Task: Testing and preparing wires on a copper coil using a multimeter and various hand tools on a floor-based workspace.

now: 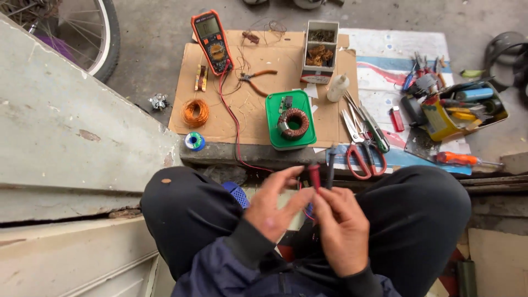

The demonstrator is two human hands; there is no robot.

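A person was seen from above, seated with dark-trousered knees apart, both hands raised between them. The right hand (342, 228) was clenched in a grip around a red-tipped meter probe (314, 175) and a dark-tipped meter probe (331, 171), both held upright just above the fingers. The left hand (273, 206) was held close beside it, fingers loosely spread and touching the right hand near the probes; whether anything was gripped by it could not be told.

From the probes, a thin red lead (235, 124) was run up across a flat sheet of brown cardboard (258, 66) laid on the floor, to an orange handheld multimeter with a grey screen (212, 41). On the cardboard, a green square plastic lid (272, 110) was placed, carrying a ring-shaped coil wound with copper wire (294, 122). To its left lay a loose hank of copper wire (195, 112) and a small blue spool (194, 141). Orange-handled pliers (254, 78) lay near the multimeter. To the right, red-handled scissors (360, 148) and a red lighter (396, 119) were seen, with a tray of assorted hand tools (498, 115) beyond. A bicycle wheel (110, 41) was visible at the upper left.
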